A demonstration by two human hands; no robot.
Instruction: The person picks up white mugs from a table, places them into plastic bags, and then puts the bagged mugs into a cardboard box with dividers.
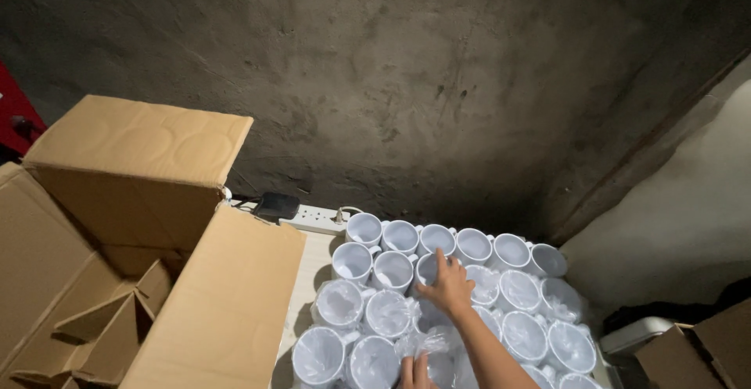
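Rough dark concrete wall stands behind a pale bench crowded with white mugs. Right hand, fingers spread, rests on one bare mug near centre. Left hand, at 6 o'clock, pinches a plastic-wrapped mug. At 9 o'clock: open cardboard box. Mugs touch; a careless pull could knock neighbours.

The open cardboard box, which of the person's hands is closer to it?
Left. The left hand sits low among wrapped mugs, nearer the cardboard box; the right hand reaches farther away, fingers on a white mug.
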